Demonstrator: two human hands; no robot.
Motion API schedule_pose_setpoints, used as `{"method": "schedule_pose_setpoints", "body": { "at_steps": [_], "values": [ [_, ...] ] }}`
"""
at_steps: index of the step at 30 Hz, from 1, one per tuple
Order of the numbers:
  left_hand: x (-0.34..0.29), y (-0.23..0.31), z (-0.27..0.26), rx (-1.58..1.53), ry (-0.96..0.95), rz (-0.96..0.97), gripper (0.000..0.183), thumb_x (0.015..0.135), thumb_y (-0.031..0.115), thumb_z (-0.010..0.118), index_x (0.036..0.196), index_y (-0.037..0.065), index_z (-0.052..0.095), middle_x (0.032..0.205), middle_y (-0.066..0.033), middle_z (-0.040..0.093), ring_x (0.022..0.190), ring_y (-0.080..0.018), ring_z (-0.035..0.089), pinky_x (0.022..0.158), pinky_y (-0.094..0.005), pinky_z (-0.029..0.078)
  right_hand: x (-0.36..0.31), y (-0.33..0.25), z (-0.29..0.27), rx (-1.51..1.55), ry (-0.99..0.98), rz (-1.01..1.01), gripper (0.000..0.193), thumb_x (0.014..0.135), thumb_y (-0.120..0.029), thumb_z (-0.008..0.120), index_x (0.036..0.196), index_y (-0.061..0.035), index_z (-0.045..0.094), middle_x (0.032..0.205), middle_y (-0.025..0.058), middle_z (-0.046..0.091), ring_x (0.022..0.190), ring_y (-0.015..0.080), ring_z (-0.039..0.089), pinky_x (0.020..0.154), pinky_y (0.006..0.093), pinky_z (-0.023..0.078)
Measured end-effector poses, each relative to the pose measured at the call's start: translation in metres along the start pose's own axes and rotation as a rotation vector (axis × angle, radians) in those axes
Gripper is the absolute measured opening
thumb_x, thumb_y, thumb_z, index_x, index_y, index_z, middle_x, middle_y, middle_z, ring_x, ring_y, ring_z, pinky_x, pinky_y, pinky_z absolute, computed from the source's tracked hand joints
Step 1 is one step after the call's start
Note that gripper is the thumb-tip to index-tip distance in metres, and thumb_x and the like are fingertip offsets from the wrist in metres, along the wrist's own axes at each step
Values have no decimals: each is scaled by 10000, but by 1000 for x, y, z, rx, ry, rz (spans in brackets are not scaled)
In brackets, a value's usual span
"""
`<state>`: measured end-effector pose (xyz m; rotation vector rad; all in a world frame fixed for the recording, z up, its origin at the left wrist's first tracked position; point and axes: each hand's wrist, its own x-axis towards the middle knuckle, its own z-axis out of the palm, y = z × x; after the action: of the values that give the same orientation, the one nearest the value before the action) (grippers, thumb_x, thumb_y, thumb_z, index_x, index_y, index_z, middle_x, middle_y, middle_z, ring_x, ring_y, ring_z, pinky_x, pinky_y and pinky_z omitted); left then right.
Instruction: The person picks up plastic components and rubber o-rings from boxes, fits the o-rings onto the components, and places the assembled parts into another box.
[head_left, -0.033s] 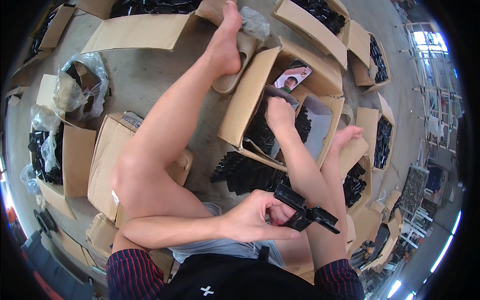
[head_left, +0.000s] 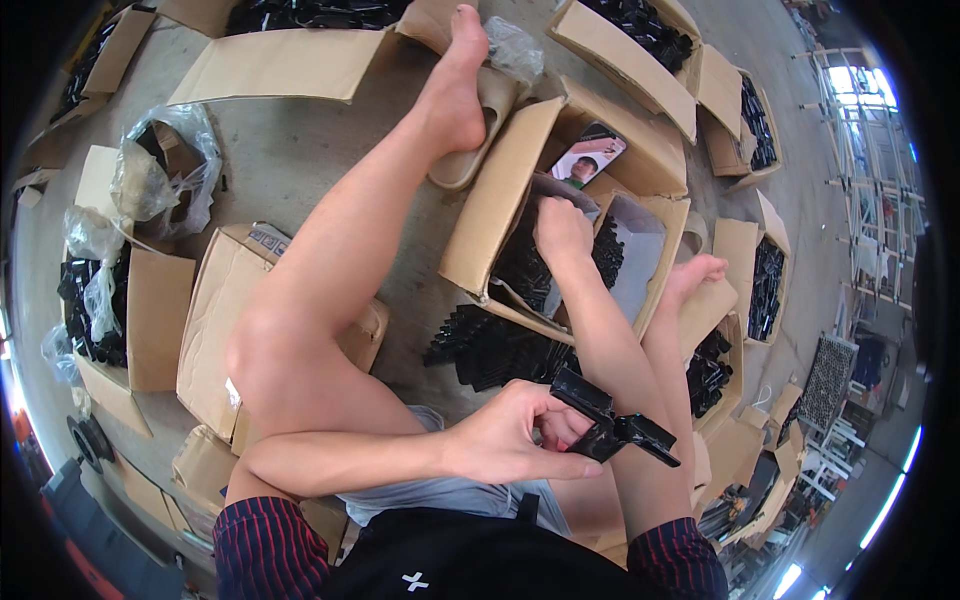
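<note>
My left hand is closed around a glossy black hinged bracket-like part, its thumb along the underside and two wing-like pieces projecting to the right. Further away, my right hand reaches into an open cardboard box. Its fingers are curled down among small black parts in an inner compartment; the fingertips are hidden, so what they grip cannot be seen. Beside it lies a light-lined compartment with more small black pieces along its left side. A phone with a lit screen leans inside the box's far end.
Black parts lie in a fanned pile on the floor before the box. My bare legs flank the box. Several open cartons of black parts surround me, including one at left. Plastic bags sit at left; a metal rack stands right.
</note>
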<state>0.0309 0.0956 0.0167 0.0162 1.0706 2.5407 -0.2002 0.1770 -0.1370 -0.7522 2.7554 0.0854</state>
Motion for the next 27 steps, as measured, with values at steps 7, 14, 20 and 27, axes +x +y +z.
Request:
{"method": "schedule_pose_setpoints", "body": {
  "at_steps": [7,14,20,27],
  "values": [
    [1,9,-5,-32,-39,-10,348,831,136,842,1109,-27,711,869,2,739,752,0,608,631,-190,464,5,-13,-5,-104,-133,27,290,862,-79,641,1148,-37,650,1129,185,713,1011,363,715,843,470,595],
    [8,3,-11,-173,-4,-20,336,858,22,798,1166,-41,679,981,-43,745,818,-34,652,718,-183,514,14,2,-3,-194,-202,-64,410,836,-55,666,1241,-44,606,1118,209,704,1009,381,712,853,467,592],
    [20,6,-31,-276,227,-33,378,897,215,792,1212,43,675,1033,12,727,891,-31,641,743,-197,477,-29,7,-14,140,16,-74,198,935,-92,543,1114,-13,566,995,218,697,957,427,689,789,513,557],
    [30,0,-48,-307,314,58,278,963,186,703,1225,98,675,1112,42,704,942,-16,596,786,-209,458,-168,-9,-98,1415,391,109,161,1013,-36,589,1157,37,593,931,71,686,761,109,649,710,244,550]
  ]
}}
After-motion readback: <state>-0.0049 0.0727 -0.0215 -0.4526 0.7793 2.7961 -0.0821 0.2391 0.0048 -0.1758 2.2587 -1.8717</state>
